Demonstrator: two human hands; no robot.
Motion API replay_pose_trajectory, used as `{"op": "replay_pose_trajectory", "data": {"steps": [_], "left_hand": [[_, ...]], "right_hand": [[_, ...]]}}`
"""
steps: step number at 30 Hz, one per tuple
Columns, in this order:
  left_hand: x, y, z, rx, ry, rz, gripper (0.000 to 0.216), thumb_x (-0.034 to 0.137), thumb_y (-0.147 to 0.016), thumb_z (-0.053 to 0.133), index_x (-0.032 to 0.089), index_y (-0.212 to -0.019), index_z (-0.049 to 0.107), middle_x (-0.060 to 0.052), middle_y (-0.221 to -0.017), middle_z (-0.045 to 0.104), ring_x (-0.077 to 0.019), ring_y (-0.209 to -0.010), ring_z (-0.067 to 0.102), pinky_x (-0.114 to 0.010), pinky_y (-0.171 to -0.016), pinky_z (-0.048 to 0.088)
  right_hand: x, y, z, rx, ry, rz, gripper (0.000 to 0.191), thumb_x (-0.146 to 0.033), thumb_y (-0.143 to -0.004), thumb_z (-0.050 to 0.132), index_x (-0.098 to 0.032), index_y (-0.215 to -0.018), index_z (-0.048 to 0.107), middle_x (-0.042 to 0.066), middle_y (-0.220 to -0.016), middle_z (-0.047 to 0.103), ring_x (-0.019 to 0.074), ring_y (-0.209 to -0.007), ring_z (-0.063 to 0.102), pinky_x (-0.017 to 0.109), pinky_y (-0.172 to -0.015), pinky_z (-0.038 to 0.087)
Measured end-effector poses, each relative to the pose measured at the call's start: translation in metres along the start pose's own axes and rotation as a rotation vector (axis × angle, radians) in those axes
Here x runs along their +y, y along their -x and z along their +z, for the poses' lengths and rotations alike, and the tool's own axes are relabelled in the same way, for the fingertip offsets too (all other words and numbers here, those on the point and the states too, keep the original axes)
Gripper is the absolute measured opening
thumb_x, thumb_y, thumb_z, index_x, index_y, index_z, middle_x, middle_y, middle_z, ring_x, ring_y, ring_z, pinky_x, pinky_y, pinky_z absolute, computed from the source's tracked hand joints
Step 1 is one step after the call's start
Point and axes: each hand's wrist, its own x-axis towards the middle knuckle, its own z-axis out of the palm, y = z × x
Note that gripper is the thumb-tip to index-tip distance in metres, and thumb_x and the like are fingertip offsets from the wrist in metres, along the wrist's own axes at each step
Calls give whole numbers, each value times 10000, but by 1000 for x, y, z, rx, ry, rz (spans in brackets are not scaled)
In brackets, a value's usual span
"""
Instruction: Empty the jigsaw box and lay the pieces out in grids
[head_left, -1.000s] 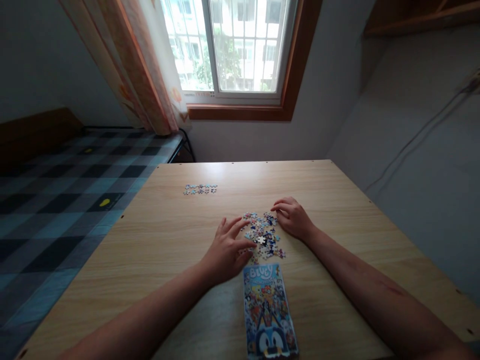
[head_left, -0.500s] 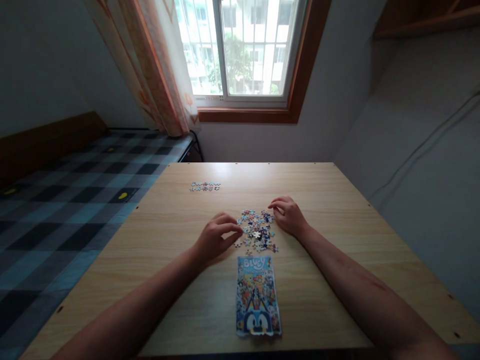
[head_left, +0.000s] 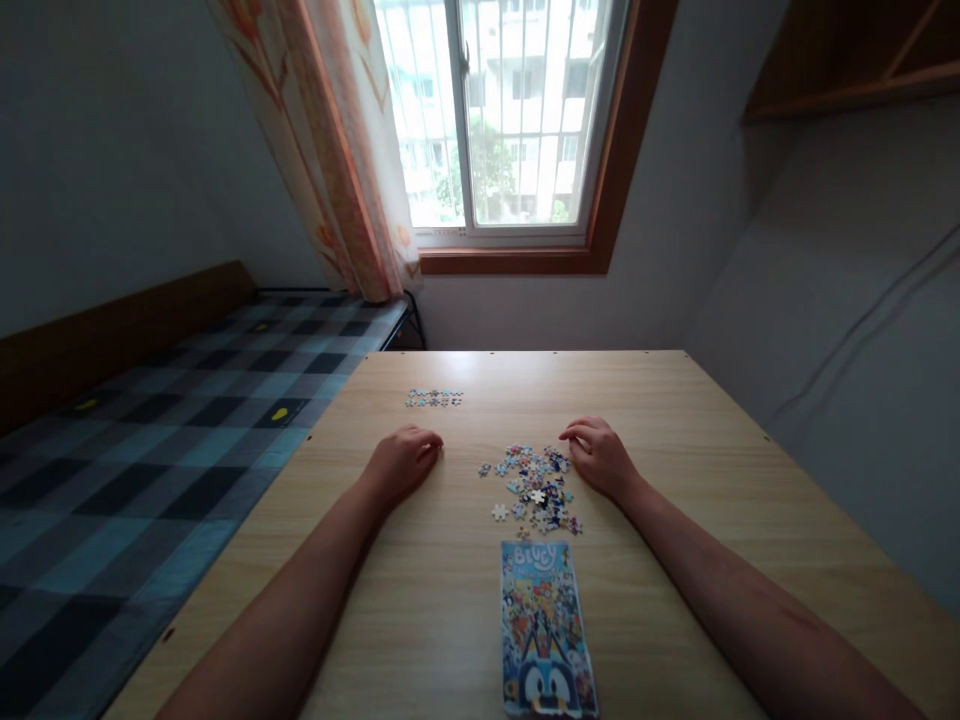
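A loose pile of jigsaw puzzle pieces (head_left: 551,497) lies mid-table, with a pale piece (head_left: 500,512) at its left side. To the left of the pile, my left hand (head_left: 403,462) is low over the table, thumb and fingers drawn together; anything between them is hidden. My right hand (head_left: 598,456) rests at the pile's upper right edge, fingers loosely stretched and apart, no piece seen in them. Two short rows of puzzle pieces (head_left: 434,398) lie farther back, beyond my left hand. Below the pile is a colourful "Bluey" picture sheet or packet (head_left: 546,630).
The pieces lie on a light wooden table (head_left: 637,620). A bed with a checked cover (head_left: 187,420) stands along the left. Behind the table are a barred window (head_left: 525,130) and a patterned curtain (head_left: 330,150). A wooden shelf (head_left: 847,95) hangs at upper right.
My left hand has moved left, away from the pile, toward the side where the rows lie. My right hand stays by the pile. The camera view has shifted slightly.
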Motion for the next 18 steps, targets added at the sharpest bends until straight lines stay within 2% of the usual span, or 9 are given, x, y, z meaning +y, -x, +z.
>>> {"op": "replay_pose_trajectory", "data": {"steps": [2, 6, 11, 15, 18], "left_hand": [[-11, 0, -2, -39, -20, -2, 229, 274, -908, 503, 241, -879, 727, -50, -914, 741, -218, -906, 650, -315, -785, 493], [-23, 1, -3, -29, -30, -36, 265, 230, -887, 492, 256, -887, 755, -43, -1007, 743, -214, -941, 654, -315, -813, 502], [-13, 3, -1, 25, -124, -150, 289, 229, -891, 499, 241, -994, 769, -45, -1065, 737, -209, -934, 667, -298, -786, 513], [-2, 3, 1, -4, -213, -161, 247, 316, -918, 541, 254, -927, 780, -39, -1006, 755, -232, -948, 665, -309, -772, 515], [-3, 3, 3, 7, -253, -163, 244, 345, -923, 558, 255, -935, 785, -41, -1016, 764, -250, -992, 657, -325, -810, 515]], "right_hand": [[-2, 1, 2, -33, 27, -36, 235, -72, -824, 542, -200, -852, 738, 76, -933, 701, 236, -961, 592, 401, -908, 472], [-5, 4, 4, -105, 67, -115, 226, -64, -830, 554, -206, -831, 729, 71, -921, 694, 234, -935, 576, 393, -887, 470], [-2, 6, 5, -50, 101, -81, 205, -83, -841, 555, -191, -818, 728, 80, -930, 692, 236, -943, 577, 388, -896, 466], [1, 6, 5, -22, 128, -51, 216, -80, -835, 543, -190, -788, 723, 85, -924, 694, 240, -948, 582, 377, -888, 466], [2, 6, 5, -7, 135, -26, 210, -84, -831, 545, -188, -785, 722, 85, -918, 693, 244, -946, 580, 375, -887, 465]]}}
